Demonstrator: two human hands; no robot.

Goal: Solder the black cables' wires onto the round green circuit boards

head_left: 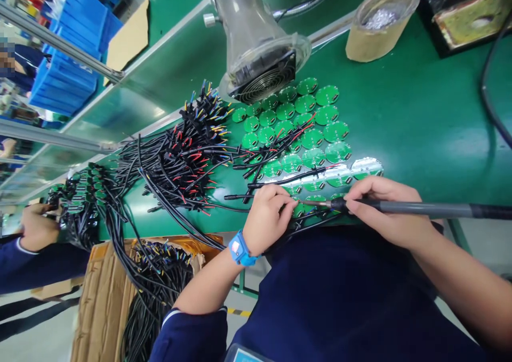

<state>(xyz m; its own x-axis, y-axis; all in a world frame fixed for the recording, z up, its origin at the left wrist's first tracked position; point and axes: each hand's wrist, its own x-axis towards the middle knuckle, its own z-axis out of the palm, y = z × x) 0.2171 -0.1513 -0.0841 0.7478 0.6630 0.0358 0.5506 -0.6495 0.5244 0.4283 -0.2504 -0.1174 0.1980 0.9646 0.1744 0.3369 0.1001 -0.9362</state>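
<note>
My right hand [386, 204] grips a soldering iron [424, 209] like a pen, its tip touching a round green circuit board [316, 199] at the near table edge. My left hand [267, 215], with a blue wrist strap [240, 249], is pinched closed on a thin black wire [256, 195] right beside that board. Rows of round green boards [308, 127] lie just beyond both hands, some with red and black wires across them.
A big heap of black cables with coloured ends [180, 154] lies left. A fume extractor [256, 47] stands behind the boards, a tape roll [380, 23] far right. Cables spill into a cardboard box [108, 298]. Another person's hand [38, 226] works at far left.
</note>
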